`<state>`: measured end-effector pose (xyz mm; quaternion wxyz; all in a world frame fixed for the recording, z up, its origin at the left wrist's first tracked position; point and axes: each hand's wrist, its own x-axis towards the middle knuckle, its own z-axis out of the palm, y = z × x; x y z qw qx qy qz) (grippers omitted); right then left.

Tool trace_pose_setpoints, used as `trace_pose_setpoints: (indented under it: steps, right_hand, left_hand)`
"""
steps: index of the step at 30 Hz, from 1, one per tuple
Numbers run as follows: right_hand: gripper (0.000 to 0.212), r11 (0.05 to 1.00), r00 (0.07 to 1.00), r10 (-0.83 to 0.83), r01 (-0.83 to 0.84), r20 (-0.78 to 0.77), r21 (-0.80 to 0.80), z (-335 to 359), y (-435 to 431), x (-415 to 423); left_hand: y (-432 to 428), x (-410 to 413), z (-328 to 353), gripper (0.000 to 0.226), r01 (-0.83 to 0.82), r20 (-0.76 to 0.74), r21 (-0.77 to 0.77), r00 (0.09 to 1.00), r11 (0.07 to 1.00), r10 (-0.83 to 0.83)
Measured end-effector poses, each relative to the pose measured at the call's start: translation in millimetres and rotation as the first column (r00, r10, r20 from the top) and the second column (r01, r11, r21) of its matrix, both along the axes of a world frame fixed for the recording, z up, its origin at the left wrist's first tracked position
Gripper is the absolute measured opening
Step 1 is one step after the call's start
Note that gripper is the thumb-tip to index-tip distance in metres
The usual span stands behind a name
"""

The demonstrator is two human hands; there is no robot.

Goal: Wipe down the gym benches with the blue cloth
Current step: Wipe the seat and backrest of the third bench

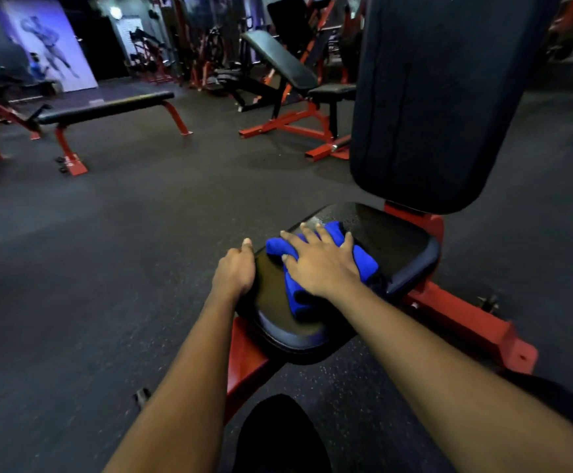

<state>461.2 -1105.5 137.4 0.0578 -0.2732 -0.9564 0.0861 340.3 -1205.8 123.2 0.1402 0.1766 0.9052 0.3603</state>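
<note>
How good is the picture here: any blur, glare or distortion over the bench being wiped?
Head view: the light is dim and uneven. The left hand, right hand and blue cloth are sharp. Pale glare lies along the front edge of the seat pad. The flat bench and the far machines are soft. Wide-angle bending bows the backrest.

The upright back pad (442, 97) walled off the far side — bare floor (124, 250) lay open left and right.
</note>
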Motion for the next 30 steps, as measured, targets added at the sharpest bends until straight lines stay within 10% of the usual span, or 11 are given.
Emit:
trace_pose_setpoints:
  steps: [23,30]
  right_hand:
    - [0.049,0.930,0.925,-0.367,0.363,-0.100,-0.050,-4,29,36]
    - [0.077,0.933,0.920,-0.353,0.360,-0.172,0.007,-19,-5,56]
  left_hand:
    - [-5,2,0,0.061,0.008,-0.016,-0.003,1.000,1.000,-0.008]
    - [-2,0,-1,0.061,-0.015,-0.005,-0.013,1.000,1.000,0.015]
